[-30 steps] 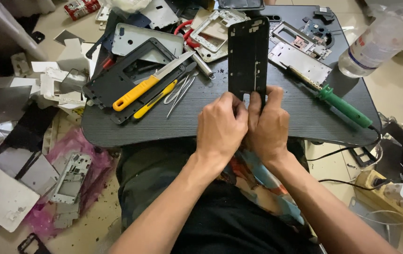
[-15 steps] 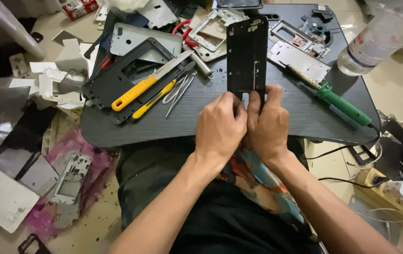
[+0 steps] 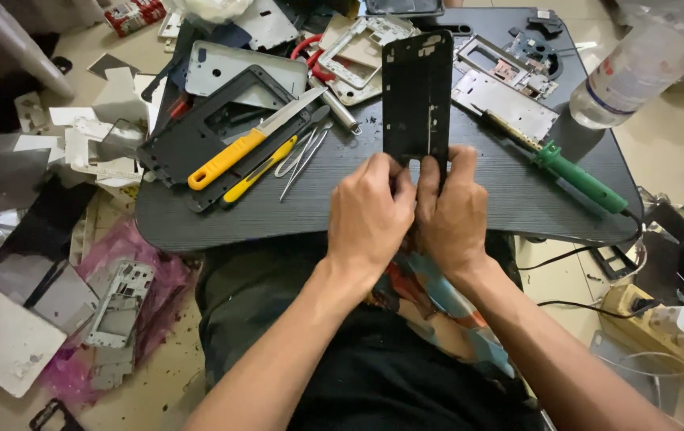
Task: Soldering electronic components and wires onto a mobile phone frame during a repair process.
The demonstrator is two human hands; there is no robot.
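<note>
Both hands, left [image 3: 370, 215] and right [image 3: 455, 214], grip the bottom end of a black phone frame [image 3: 417, 96] upright over the table's [image 3: 469, 199] near edge, a green-handled iron [image 3: 577, 175] lying to its right.

Both forearms enter from the lower edge of the view and converge toward the centre, bare to the elbow. The left hand [image 3: 370, 211] is held palm down, knuckles up, fingers curled forward and closed in a pinch at the fingertips. The right hand [image 3: 455, 209] sits just beside it, touching along the thumb side (thumbs pressed close together), its fingers likewise curled and closed. Both wrists are straight, in line with the forearms. The left forearm runs diagonally up from lower left; the right forearm runs diagonally up from lower right
</note>
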